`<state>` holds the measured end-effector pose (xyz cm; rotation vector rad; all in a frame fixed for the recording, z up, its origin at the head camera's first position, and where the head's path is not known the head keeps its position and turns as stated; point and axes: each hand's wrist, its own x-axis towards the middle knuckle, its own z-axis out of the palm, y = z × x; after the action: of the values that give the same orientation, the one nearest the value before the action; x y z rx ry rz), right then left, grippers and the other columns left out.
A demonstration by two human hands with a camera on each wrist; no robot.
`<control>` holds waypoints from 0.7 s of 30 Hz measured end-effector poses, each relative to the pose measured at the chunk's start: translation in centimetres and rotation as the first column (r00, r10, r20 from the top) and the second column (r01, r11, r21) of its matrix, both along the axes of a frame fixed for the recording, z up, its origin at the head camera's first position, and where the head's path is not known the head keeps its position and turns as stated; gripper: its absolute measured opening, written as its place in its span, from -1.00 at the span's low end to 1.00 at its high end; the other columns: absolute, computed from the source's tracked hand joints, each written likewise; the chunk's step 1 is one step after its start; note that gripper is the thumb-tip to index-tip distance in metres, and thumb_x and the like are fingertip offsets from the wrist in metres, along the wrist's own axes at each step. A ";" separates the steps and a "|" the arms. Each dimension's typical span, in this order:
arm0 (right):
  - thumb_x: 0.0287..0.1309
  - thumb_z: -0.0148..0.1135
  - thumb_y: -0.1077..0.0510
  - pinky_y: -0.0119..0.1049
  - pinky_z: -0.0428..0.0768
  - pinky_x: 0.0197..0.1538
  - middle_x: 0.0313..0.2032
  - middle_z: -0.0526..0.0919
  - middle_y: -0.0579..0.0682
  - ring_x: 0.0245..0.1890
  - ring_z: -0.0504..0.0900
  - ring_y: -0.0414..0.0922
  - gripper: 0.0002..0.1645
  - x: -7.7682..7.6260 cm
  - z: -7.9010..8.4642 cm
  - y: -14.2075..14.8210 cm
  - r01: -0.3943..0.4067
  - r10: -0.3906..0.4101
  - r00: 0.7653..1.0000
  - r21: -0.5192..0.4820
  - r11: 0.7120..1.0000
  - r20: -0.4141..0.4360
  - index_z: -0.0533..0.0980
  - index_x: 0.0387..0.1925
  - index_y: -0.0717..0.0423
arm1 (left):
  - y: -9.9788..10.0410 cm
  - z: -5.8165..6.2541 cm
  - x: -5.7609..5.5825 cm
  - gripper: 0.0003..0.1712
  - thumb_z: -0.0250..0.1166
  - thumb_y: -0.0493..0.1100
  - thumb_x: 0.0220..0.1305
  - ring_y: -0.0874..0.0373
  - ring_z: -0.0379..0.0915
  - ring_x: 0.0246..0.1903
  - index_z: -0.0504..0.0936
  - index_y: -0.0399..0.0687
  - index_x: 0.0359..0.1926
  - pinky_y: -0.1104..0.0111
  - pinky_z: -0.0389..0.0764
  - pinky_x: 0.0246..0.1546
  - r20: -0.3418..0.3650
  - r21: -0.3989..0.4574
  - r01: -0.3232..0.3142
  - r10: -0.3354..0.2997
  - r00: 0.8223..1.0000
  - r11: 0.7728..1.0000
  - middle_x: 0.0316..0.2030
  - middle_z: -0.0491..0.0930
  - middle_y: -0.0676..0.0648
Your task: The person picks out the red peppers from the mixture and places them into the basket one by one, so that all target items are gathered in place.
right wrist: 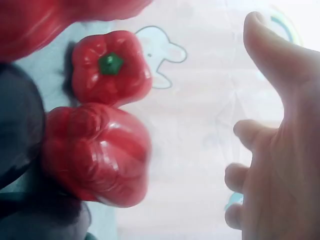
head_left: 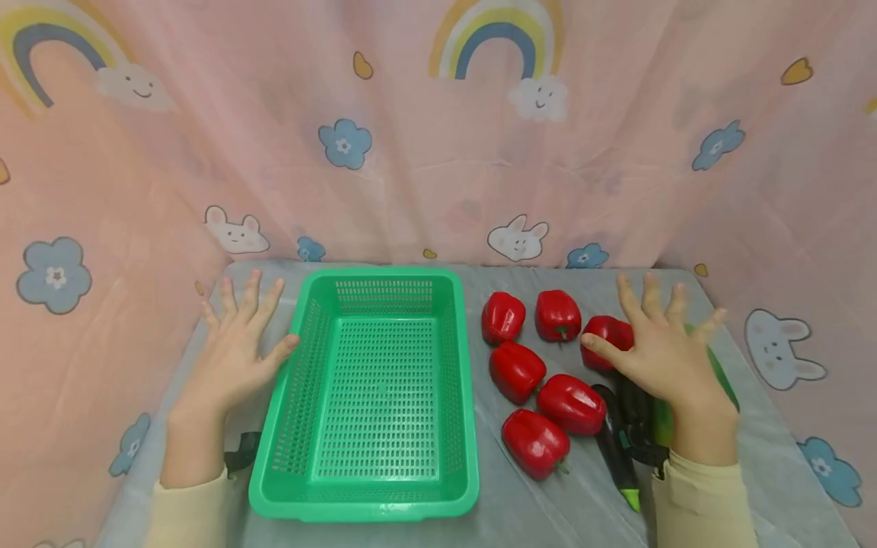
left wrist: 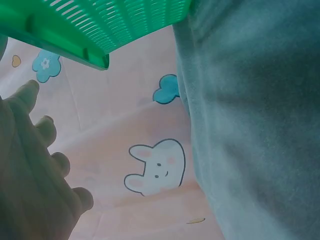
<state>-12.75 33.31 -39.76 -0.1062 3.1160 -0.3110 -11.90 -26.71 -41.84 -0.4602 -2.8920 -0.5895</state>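
My left hand [head_left: 233, 358] is spread with straight fingers beside the left rim of a green plastic basket [head_left: 363, 508]; its thumb tip overlaps the rim in the head view, and contact cannot be told. The basket's slotted floor shows bare. On the other side, my right hand [head_left: 666, 356] is spread too, holding nothing, above several vegetables. Its thumb overlaps a red bell pepper [head_left: 606, 332] in the head view, but the right wrist view shows a gap between the hand and that pepper [right wrist: 100, 155]. A dark eggplant [head_left: 617, 449] with a green tip lies nearby.
More red bell peppers [head_left: 536, 444] lie right of the basket. Beneath the right hand are another dark eggplant [head_left: 633, 403] and long green vegetables [head_left: 722, 377], partly hidden. A grey cloth [head_left: 569, 510] covers the table; a pink patterned curtain [head_left: 425, 190] hangs behind and at both sides.
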 end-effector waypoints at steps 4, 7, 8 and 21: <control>0.31 0.19 -0.59 0.76 -0.72 0.15 0.65 -0.25 0.56 0.58 -0.44 0.68 0.45 -0.5 -0.6 0.4 -0.015 0.018 0.998 -0.057 0.998 0.054 -0.29 0.78 0.06 | 0.0 -0.2 -0.1 0.00 0.15 0.29 0.62 -0.30 -0.79 0.66 -0.13 0.18 0.81 -0.44 -0.55 0.50 0.035 0.037 0.008 -0.010 0.999 0.999 0.77 -0.40 -0.14; 0.28 0.28 -0.55 0.81 -0.60 0.19 0.64 -0.24 0.59 0.57 -0.39 0.69 0.49 -0.8 -1.1 0.8 -0.008 0.018 0.995 -0.099 0.995 0.101 -0.31 0.78 0.08 | 0.1 -0.4 -0.2 -0.02 0.16 0.25 0.63 -0.30 -0.74 0.67 -0.13 0.18 0.81 -0.43 -0.46 0.53 0.078 0.087 0.021 -0.028 0.997 0.996 0.77 -0.39 -0.15; 0.27 0.31 -0.53 0.83 -0.52 0.21 0.63 -0.23 0.59 0.57 -0.35 0.70 0.50 -0.9 -1.3 0.9 -0.005 0.018 0.993 -0.112 0.994 0.117 -0.31 0.78 0.09 | 0.1 -0.4 -0.3 -0.02 0.17 0.23 0.63 -0.30 -0.71 0.68 -0.12 0.19 0.81 -0.46 -0.40 0.52 0.096 0.109 0.025 -0.035 0.995 0.994 0.77 -0.39 -0.13; 0.09 0.62 -0.27 0.63 0.45 0.18 0.67 -0.12 0.51 0.54 0.06 0.60 0.65 -1.4 -2.9 1.5 -0.020 0.072 0.974 -0.234 0.972 0.215 -0.34 0.78 0.09 | -0.2 -2.2 -0.7 -0.32 0.46 -0.10 0.47 -0.37 0.15 0.60 0.54 0.00 0.54 -0.47 0.21 0.42 0.055 0.418 0.025 -0.053 0.997 0.908 0.64 0.30 -0.12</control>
<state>-14.19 34.78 -42.69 -0.1353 2.8408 -0.6365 -12.60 -26.93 -44.08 -0.4393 -2.7022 -1.2154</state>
